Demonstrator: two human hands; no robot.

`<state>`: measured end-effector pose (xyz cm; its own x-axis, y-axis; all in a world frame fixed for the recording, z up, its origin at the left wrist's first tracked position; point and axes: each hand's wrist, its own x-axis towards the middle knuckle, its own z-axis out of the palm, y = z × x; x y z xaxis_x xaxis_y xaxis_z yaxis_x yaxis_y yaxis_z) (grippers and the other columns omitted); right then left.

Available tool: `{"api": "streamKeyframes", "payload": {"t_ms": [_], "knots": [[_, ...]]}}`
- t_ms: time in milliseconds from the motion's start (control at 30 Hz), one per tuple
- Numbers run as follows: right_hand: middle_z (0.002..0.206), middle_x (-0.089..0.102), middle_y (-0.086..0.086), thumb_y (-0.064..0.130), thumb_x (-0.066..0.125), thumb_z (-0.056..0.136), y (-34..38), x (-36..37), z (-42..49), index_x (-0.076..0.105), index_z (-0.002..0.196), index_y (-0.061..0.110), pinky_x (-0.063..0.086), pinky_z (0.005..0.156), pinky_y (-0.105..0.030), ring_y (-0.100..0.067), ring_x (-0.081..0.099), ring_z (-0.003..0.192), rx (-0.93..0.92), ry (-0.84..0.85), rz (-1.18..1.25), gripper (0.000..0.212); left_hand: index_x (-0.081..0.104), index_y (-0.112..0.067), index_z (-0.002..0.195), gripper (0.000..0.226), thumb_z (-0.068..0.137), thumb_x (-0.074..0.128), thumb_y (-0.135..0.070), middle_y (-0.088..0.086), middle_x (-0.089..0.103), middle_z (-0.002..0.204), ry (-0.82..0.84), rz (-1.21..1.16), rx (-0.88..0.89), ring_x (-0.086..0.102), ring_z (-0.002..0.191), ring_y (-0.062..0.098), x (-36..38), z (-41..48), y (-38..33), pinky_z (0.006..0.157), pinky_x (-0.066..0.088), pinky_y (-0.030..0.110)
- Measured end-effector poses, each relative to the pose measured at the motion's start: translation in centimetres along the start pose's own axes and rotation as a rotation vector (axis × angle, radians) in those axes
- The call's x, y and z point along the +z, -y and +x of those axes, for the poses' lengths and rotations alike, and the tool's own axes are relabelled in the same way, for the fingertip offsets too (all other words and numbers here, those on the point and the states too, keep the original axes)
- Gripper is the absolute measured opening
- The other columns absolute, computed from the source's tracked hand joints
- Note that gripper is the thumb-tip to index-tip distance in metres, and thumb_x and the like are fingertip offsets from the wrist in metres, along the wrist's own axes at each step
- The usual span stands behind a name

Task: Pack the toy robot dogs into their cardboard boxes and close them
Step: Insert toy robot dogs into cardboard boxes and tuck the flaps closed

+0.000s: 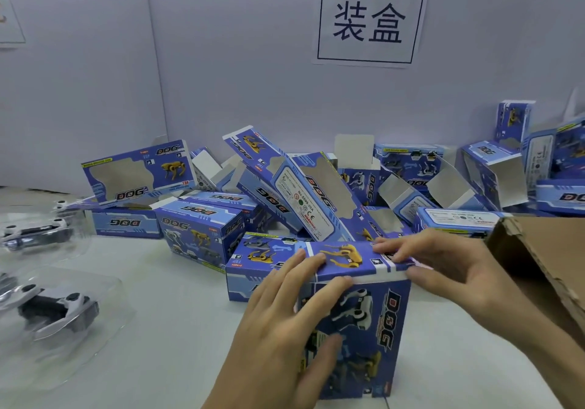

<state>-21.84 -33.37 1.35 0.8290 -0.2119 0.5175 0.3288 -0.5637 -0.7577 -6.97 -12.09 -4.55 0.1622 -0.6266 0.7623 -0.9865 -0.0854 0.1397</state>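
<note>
While the box (380,361) stands upright on the bench (177,329), the left hand (285,313) presses flat against its front and the right hand (443,269) pinches its top flap (345,258).

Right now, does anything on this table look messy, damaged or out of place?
The blue boxes at the back lie in a jumbled heap, several tilted with flaps open. The brown carton on the right has a ragged, torn edge.
</note>
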Motion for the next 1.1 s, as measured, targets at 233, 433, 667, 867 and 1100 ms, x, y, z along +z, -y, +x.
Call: {"api": "streamKeyframes", "payload": {"t_ms": [233,433,667,867,1100], "knots": [[0.112,0.075,0.002,0.015,0.064,0.082,-0.1,1.8,-0.7,0.072,0.094,0.01,0.057,0.088,-0.033,-0.012,0.064,0.119,0.006,-0.154,-0.007,0.016,0.058,-0.039,0.121,0.031,0.091,0.053,-0.033,-0.012,0.048,0.142,-0.053,-0.069,0.014,0.036,0.141,0.012,-0.1,2.3,-0.9,0.108,0.036,0.05],[0.109,0.076,0.006,0.02,0.067,0.08,0.6,3.4,-0.8,0.076,0.089,0.02,0.054,0.091,-0.024,-0.008,0.065,0.116,0.026,-0.205,0.021,0.013,0.069,-0.034,0.114,0.036,0.088,0.061,-0.012,-0.009,0.055,0.136,-0.051,-0.135,0.03,0.039,0.14,0.012,0.8,3.4,-1.1,0.117,0.024,0.052],[0.12,0.071,0.013,0.029,0.073,0.083,0.3,4.3,-1.6,0.071,0.097,0.034,0.053,0.092,-0.027,-0.009,0.06,0.124,-0.029,-0.187,-0.069,0.016,0.072,-0.034,0.117,0.033,0.09,0.065,-0.017,-0.011,0.06,0.125,-0.132,-0.25,0.043,0.053,0.124,0.006,0.4,3.0,-0.4,0.112,0.034,0.045],[0.122,0.07,0.01,0.029,0.074,0.083,-0.6,4.9,-1.9,0.068,0.102,0.038,0.056,0.088,-0.037,-0.015,0.058,0.126,-0.078,-0.241,-0.028,0.022,0.071,-0.023,0.113,0.025,0.089,0.069,-0.027,-0.017,0.068,0.116,-0.238,-0.366,-0.006,0.061,0.114,0.006,-1.0,2.9,2.2,0.094,0.051,0.023],[0.118,0.072,0.006,0.037,0.07,0.085,-0.9,5.3,-1.9,0.07,0.097,0.032,0.058,0.086,-0.039,-0.018,0.056,0.129,-0.088,-0.255,0.039,0.013,0.074,-0.022,0.106,0.019,0.088,0.069,-0.018,-0.015,0.07,0.111,-0.195,-0.449,-0.027,0.064,0.111,0.011,-0.7,2.3,3.5,0.09,0.05,0.017]]}}
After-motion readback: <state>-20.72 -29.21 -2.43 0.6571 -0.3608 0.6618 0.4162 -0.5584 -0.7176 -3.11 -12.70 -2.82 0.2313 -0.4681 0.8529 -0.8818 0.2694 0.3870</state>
